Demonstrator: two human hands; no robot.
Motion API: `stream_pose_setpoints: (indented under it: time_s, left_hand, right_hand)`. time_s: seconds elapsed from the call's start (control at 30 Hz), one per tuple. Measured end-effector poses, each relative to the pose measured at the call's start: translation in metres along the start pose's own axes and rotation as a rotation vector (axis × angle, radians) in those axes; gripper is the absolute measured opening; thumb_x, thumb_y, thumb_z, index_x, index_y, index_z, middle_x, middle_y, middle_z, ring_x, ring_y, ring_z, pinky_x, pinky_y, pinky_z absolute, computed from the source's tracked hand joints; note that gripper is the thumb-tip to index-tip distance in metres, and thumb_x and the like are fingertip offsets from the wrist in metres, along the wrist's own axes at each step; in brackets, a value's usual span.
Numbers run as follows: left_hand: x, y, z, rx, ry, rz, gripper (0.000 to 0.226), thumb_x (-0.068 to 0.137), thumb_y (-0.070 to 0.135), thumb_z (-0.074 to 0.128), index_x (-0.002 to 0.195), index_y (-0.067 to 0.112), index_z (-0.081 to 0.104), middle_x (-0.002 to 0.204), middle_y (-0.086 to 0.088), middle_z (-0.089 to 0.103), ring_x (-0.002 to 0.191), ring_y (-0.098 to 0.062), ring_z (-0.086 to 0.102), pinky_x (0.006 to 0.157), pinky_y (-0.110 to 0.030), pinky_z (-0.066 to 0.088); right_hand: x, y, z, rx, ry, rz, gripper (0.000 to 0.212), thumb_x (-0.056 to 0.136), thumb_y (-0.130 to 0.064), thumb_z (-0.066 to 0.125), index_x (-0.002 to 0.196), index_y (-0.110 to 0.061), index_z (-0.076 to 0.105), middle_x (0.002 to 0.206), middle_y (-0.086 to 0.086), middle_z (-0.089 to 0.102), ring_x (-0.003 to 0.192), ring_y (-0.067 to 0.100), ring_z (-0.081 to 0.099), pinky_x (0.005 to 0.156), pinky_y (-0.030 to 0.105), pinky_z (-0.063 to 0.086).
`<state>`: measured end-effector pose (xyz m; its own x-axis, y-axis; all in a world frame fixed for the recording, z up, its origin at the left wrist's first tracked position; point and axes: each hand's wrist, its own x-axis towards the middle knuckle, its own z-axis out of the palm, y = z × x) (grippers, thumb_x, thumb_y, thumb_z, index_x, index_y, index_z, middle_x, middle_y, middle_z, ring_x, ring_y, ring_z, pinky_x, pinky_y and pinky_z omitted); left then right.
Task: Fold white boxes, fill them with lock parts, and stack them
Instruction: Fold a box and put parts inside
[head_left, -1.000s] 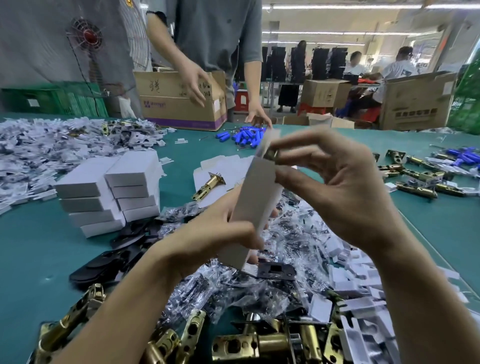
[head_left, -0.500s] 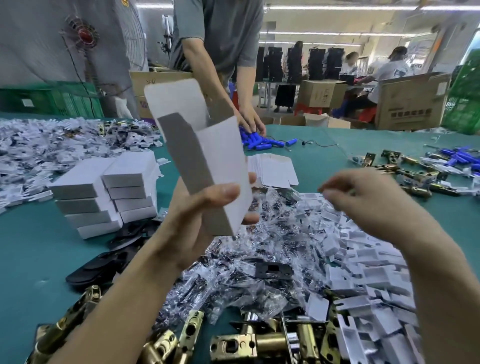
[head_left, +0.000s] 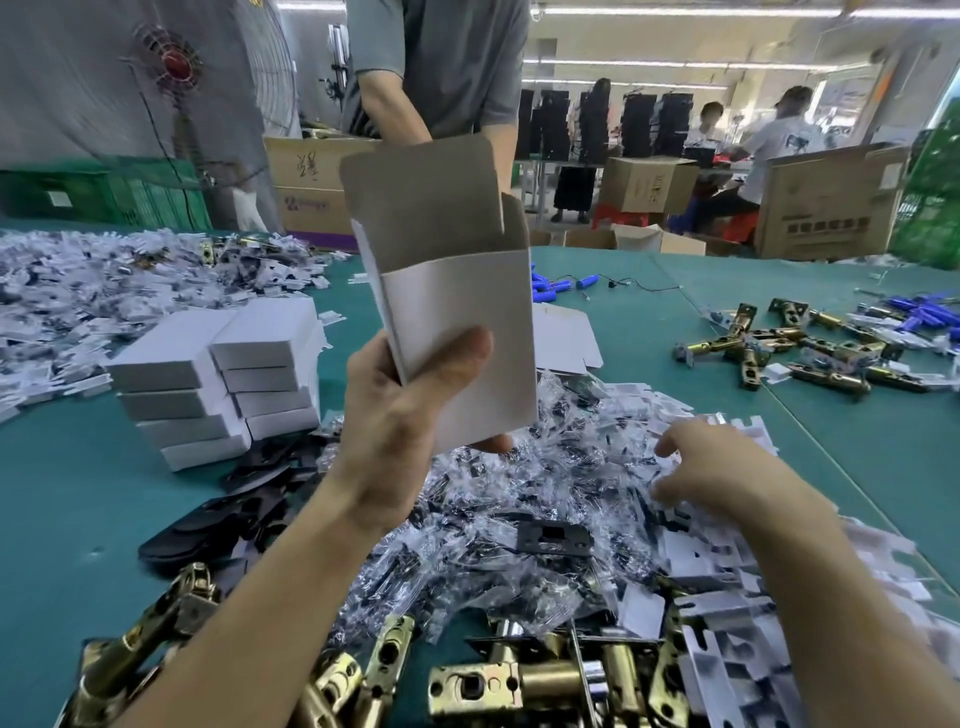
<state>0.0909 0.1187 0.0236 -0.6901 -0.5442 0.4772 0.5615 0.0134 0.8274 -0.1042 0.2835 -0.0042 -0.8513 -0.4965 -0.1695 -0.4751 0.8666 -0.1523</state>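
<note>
My left hand (head_left: 400, 415) grips a white box (head_left: 462, 322) by its lower end and holds it upright above the table, with the top flap standing open. My right hand (head_left: 711, 467) reaches down with curled fingers into a heap of small clear bags of lock parts (head_left: 519, 493) and white plastic pieces (head_left: 727, 571); whether it holds any is hidden. Two stacks of closed white boxes (head_left: 223, 379) stand to the left. Brass latch bolts (head_left: 493, 680) lie along the near edge.
Flat box blanks (head_left: 566, 338) lie behind the held box. More brass latches (head_left: 795, 343) and blue parts (head_left: 561, 283) are on the green table (head_left: 62, 493). Black plates (head_left: 208, 530) lie left. A person (head_left: 441, 67) stands across the table by cardboard cartons (head_left: 306, 192).
My right hand left the box and dropped into the heap of bagged parts. My left hand turned the box upright, its open top now facing up.
</note>
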Motion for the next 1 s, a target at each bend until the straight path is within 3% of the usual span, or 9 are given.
stream_pose_setpoints:
  time_s: [0.1,0.17,0.27,0.33,0.47,0.6,0.77,0.87,1.0]
  left_hand:
    - [-0.001,0.000,0.001,0.014,-0.004,-0.013,0.013,0.083,0.030,0.074,0.096,0.029,0.076,0.101,-0.020,0.072,0.082,-0.037,0.072,0.052,-0.041,0.057]
    - [-0.001,0.000,0.002,0.018,0.002,-0.019,0.015,0.081,0.033,0.074,0.096,0.028,0.076,0.098,-0.018,0.072,0.080,-0.035,0.072,0.052,-0.041,0.056]
    - [-0.001,-0.001,0.003,0.016,0.000,-0.023,0.020,0.078,0.039,0.070,0.094,0.028,0.076,0.091,-0.007,0.072,0.077,-0.031,0.071,0.051,-0.040,0.056]
    - [0.000,-0.001,0.002,0.009,0.021,-0.035,0.022,0.075,0.040,0.071,0.093,0.029,0.077,0.091,-0.004,0.072,0.078,-0.030,0.071,0.051,-0.039,0.057]
    - [0.002,-0.001,-0.001,-0.004,0.026,-0.022,0.020,0.075,0.037,0.074,0.094,0.030,0.076,0.093,-0.003,0.072,0.083,-0.029,0.071,0.053,-0.040,0.057]
    - [0.002,-0.001,-0.001,0.016,0.010,0.004,0.034,0.069,0.040,0.085,0.099,0.027,0.074,0.098,-0.006,0.073,0.085,-0.032,0.072,0.055,-0.040,0.058]
    - [0.002,-0.004,-0.001,0.037,0.092,0.001,0.030,0.070,0.027,0.085,0.098,0.026,0.074,0.102,-0.008,0.074,0.088,-0.037,0.072,0.054,-0.043,0.058]
    - [0.004,-0.006,-0.002,0.058,0.086,-0.047,0.021,0.073,0.026,0.086,0.091,0.032,0.078,0.099,-0.004,0.075,0.088,-0.031,0.073,0.056,-0.042,0.059]
    - [0.004,-0.009,-0.004,0.157,0.030,-0.112,0.023,0.069,0.030,0.084,0.090,0.037,0.080,0.096,0.004,0.077,0.089,-0.013,0.072,0.077,-0.040,0.062]
  right_hand:
    - [0.007,-0.001,0.010,-0.013,0.045,0.008,0.041,0.081,-0.019,0.070,0.121,-0.021,0.062,0.130,0.012,0.056,0.112,0.030,0.058,0.096,0.043,0.052]
    - [0.009,-0.003,0.013,-0.021,0.087,0.010,0.032,0.081,-0.012,0.067,0.112,-0.016,0.067,0.123,0.014,0.061,0.106,0.031,0.060,0.092,0.041,0.054]
    - [0.010,-0.002,0.014,-0.012,0.176,0.024,0.006,0.080,-0.005,0.061,0.077,-0.010,0.060,0.093,0.017,0.061,0.087,0.033,0.060,0.065,0.032,0.050]
    - [0.011,0.000,0.016,-0.001,0.190,0.039,0.020,0.079,-0.002,0.059,0.065,-0.010,0.048,0.079,0.014,0.056,0.077,0.031,0.059,0.054,0.029,0.040]
    - [0.009,-0.003,0.018,-0.017,0.131,0.049,0.020,0.084,-0.002,0.056,0.073,-0.012,0.042,0.108,0.020,0.056,0.092,0.034,0.061,0.072,0.036,0.049]
    - [0.010,-0.003,0.019,-0.034,0.130,0.035,0.020,0.085,-0.003,0.053,0.072,-0.012,0.040,0.081,0.009,0.049,0.084,0.031,0.056,0.070,0.033,0.046]
    - [0.007,-0.005,0.018,-0.005,0.154,0.037,0.018,0.081,-0.007,0.057,0.071,-0.013,0.043,0.104,0.019,0.060,0.088,0.032,0.061,0.075,0.035,0.053]
    - [0.006,-0.005,0.017,0.043,0.181,0.034,0.007,0.078,-0.009,0.060,0.080,-0.010,0.053,0.101,0.018,0.062,0.088,0.033,0.062,0.078,0.039,0.056]
    - [-0.001,-0.001,-0.001,0.149,0.247,0.045,0.018,0.080,-0.020,0.067,0.097,-0.015,0.063,0.100,0.015,0.062,0.083,0.032,0.062,0.076,0.038,0.055]
